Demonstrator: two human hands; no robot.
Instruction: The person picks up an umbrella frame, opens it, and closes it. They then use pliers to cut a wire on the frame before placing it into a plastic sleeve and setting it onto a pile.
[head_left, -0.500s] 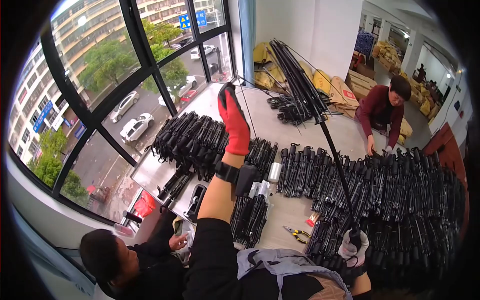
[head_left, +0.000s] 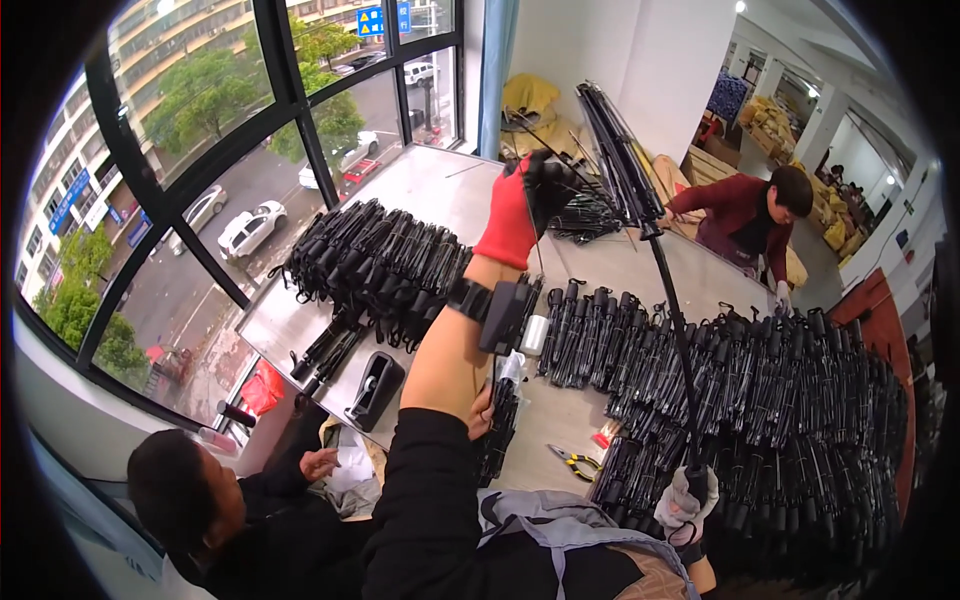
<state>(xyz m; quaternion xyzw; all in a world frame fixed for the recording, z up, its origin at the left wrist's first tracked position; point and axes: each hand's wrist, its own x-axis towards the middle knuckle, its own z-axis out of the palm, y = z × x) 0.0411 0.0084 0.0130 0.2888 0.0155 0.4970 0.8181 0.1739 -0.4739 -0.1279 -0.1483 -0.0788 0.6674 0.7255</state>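
Note:
My right hand, in a pale glove, grips the lower end of a black umbrella frame. Its long shaft slants up and away from me, and the folded metal ribs bunch at the top. My left hand wears a red glove with black palm and fingers. It is raised left of the ribs, fingers curled round a thin loose rib; the exact grip is partly hidden. Below the umbrella frame lies a large pile of folded umbrella frames, with black handles and bundled ribs.
Another stack of frames lies by the window. A black tape dispenser, a white roll and yellow-black pliers rest on the table. One co-worker sits at lower left; another in dark red stands across the table.
My left hand has moved right toward the ribs, its straight fingers now curled. The umbrella frame's top has shifted right. The far co-worker has stretched an arm toward the ribs.

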